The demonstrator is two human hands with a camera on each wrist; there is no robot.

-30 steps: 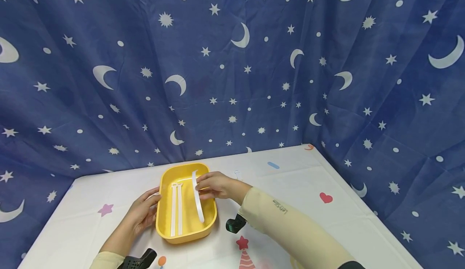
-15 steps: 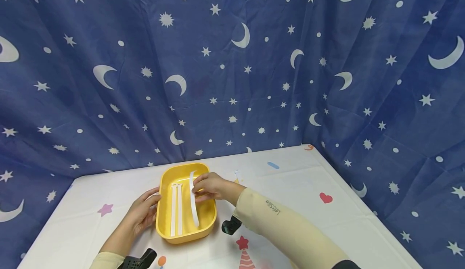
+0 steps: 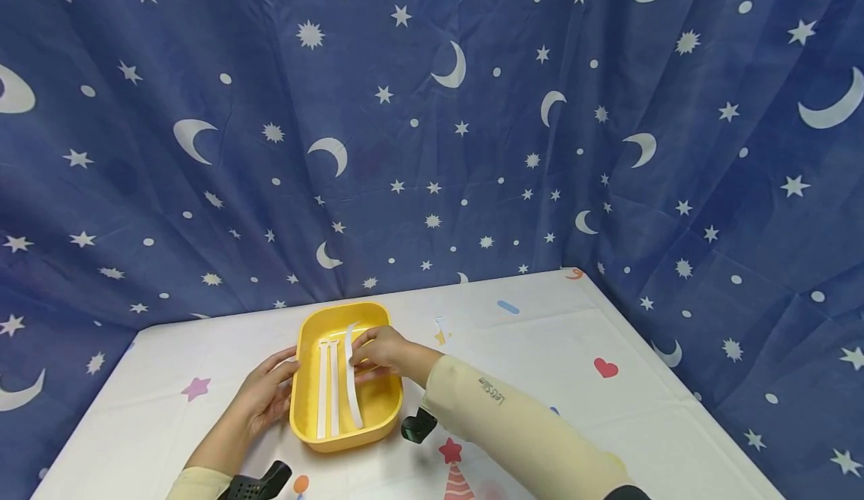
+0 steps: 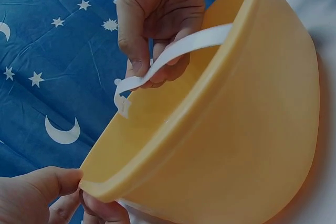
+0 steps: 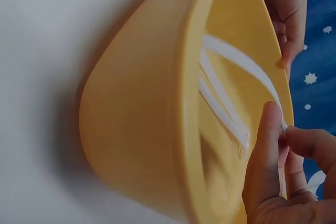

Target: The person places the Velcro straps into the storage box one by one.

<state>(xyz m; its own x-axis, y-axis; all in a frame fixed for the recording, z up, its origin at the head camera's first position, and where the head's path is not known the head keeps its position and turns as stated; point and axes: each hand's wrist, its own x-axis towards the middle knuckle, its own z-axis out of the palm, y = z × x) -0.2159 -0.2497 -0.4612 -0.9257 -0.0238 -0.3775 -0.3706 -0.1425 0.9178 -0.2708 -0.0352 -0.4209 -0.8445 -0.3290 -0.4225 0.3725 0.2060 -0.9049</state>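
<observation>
A yellow plastic basin (image 3: 347,444) stands on the table. My left hand (image 3: 266,391) holds its left side, and in the left wrist view the thumb lies at the rim (image 4: 163,137) with fingers beneath it. Two white straps (image 3: 334,391) with wider, slotted heads lie side by side on the basin's floor, heads at the far end. Inside the basin's right half, my right hand (image 3: 385,351) pinches a third white strap (image 3: 352,387) between thumb and fingertips. That strap bows in a curve, its slotted head (image 4: 122,103) hanging beyond the fingers in the left wrist view.
A white cloth (image 3: 513,365) with printed shapes, among them a red heart (image 3: 606,367) and a purple star (image 3: 196,389), covers the table. Blue curtains (image 3: 418,148) with moons and stars hang behind and at the right. Black wrist cameras (image 3: 418,425) sit under both forearms.
My right hand has moved left and slightly toward me inside the basin, bringing the pinched strap closer to the two lying ones. The left hand and basin have stayed in place.
</observation>
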